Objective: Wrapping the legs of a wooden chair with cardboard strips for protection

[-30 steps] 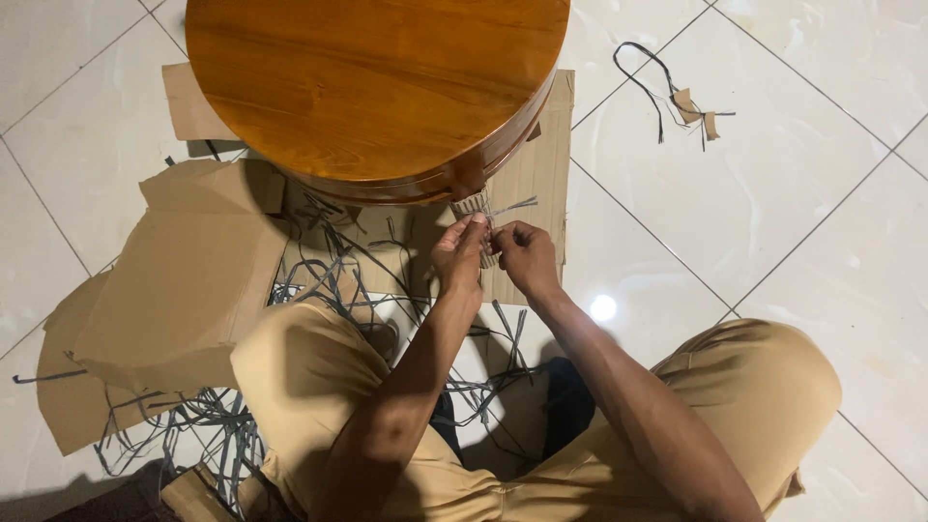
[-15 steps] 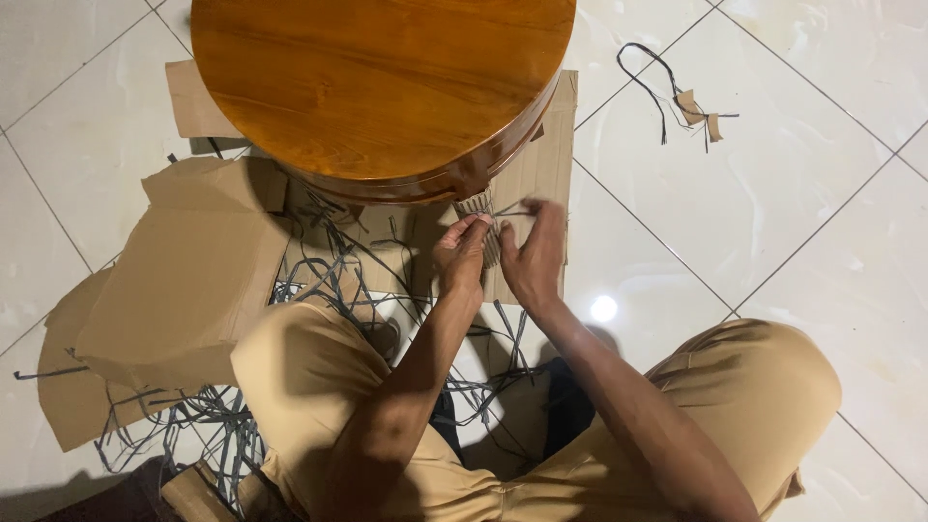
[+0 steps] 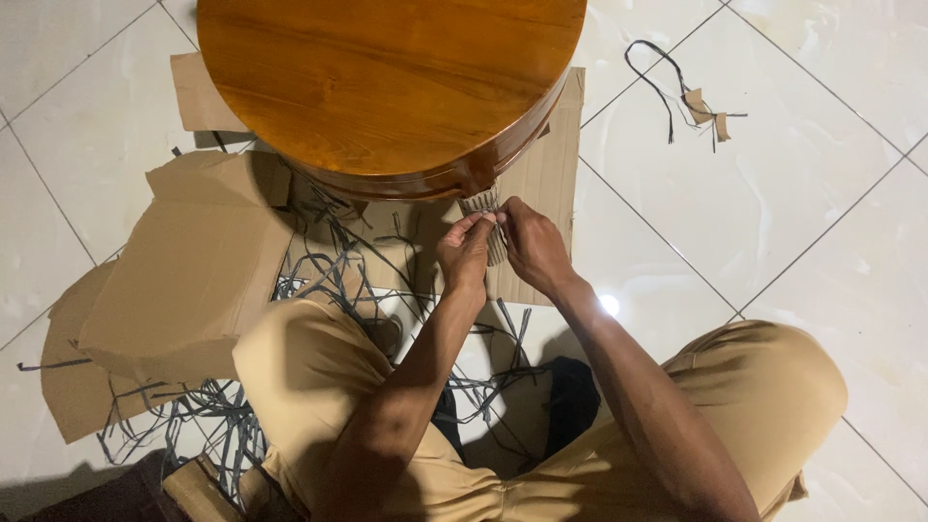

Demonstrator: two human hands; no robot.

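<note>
Person seated on a white tiled floor (image 3: 793,222), knees in tan trousers (image 3: 773,387) spread to either side, both arms reaching forward.

Both hands meet just below the near edge of a round wooden bench (image 3: 387,87), glossy brown top. Left hand (image 3: 466,253) and right hand (image 3: 534,246) close together, almost touching. Between them a small bundle of thin strips (image 3: 488,217), pale, ribbed, standing roughly upright with its top end right under the bench rim. Left-hand fingers (image 3: 476,228) pinched on the bundle from the left side; right-hand fingers (image 3: 509,215) curled against it from the right, thumb side toward the left hand. Whether the bundle is fixed to the bench or only held against it: cannot tell.

Under the hands, a flat cardboard sheet (image 3: 546,184) lying on the floor, partly beneath the bench. To the left, a bent cardboard box piece (image 3: 184,271), with more cardboard scraps under it. Loose dark strips (image 3: 329,275) scattered in a tangle across the floor between box and legs, running down past the left knee. Far right of the bench, well apart, a dark looped strip with small cardboard bits (image 3: 691,101).
</note>
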